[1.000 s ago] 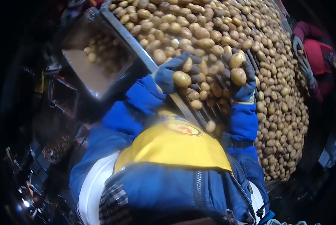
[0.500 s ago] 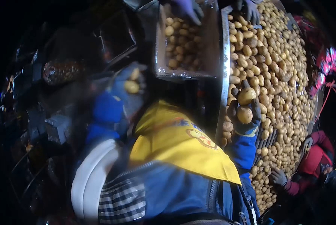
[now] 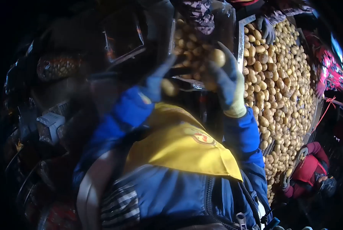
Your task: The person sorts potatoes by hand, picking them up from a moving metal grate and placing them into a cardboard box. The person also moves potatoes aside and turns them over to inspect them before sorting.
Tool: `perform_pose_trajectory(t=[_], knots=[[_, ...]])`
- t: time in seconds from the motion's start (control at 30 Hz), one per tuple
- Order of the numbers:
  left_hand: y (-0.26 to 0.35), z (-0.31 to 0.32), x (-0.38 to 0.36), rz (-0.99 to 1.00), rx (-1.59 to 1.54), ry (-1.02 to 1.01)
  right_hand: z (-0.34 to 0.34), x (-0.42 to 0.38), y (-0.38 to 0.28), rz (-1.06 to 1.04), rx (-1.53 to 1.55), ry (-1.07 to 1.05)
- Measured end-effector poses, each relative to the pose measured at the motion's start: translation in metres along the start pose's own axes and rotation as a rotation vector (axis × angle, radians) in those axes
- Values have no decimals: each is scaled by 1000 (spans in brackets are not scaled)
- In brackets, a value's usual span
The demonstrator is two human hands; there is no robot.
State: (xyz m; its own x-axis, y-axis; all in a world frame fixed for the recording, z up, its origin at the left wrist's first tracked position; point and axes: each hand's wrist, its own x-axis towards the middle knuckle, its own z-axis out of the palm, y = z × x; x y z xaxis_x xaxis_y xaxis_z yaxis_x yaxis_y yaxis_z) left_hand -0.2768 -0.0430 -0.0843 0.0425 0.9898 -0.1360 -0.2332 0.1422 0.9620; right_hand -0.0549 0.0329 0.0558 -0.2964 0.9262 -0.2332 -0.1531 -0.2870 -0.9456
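Observation:
My left hand (image 3: 158, 81), in a blue glove, is raised in front of a metal side bin (image 3: 196, 46) and holds a potato (image 3: 169, 88). In a dark glove with a pale cuff, my right hand (image 3: 224, 82) has come up beside it and grips another potato (image 3: 217, 57) at the fingertips. Both hands hover over the near edge of the bin, which holds several potatoes. To the right runs a wide belt (image 3: 282, 88) covered with potatoes.
A metal rail (image 3: 241, 42) separates the bin from the belt. Other people work along the belt: a gloved hand (image 3: 266, 28) at the top, a red-sleeved person (image 3: 309, 168) at the lower right, a patterned sleeve (image 3: 328, 65) at the right. A net sack of potatoes (image 3: 56, 65) lies at the left.
My right hand left the belt and swung left to the bin with a potato. My left hand moved right and up to the bin with its potato. The view turned slightly.

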Motion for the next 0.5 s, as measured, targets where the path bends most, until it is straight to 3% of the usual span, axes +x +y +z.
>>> perform_pose_trajectory(t=[0.03,0.07,0.13,0.2,0.27,0.3,0.37,0.47,0.5], knots=[[-2,17,10,11,-177,-41,11,3,-2,21,-75,-41],[-2,32,21,24,-354,-86,9,9,10,-329,-619,-108],[-12,42,42,-54,-440,-53,23,6,-15,-530,-1209,-234],[-19,39,50,-137,-530,-14,21,10,-9,-518,-1212,-252],[5,35,51,-370,-1348,-414,24,9,-21,-363,-1113,-338],[20,37,46,-362,-1348,-404,22,8,-18,-456,-1113,-255],[49,37,43,-422,-1145,-157,17,14,-25,-492,-1039,-203],[22,-16,43,-287,-1220,-179,-17,22,0,-511,-972,-67],[69,-2,45,-249,-1220,288,-26,19,1,-472,-1008,-77]])
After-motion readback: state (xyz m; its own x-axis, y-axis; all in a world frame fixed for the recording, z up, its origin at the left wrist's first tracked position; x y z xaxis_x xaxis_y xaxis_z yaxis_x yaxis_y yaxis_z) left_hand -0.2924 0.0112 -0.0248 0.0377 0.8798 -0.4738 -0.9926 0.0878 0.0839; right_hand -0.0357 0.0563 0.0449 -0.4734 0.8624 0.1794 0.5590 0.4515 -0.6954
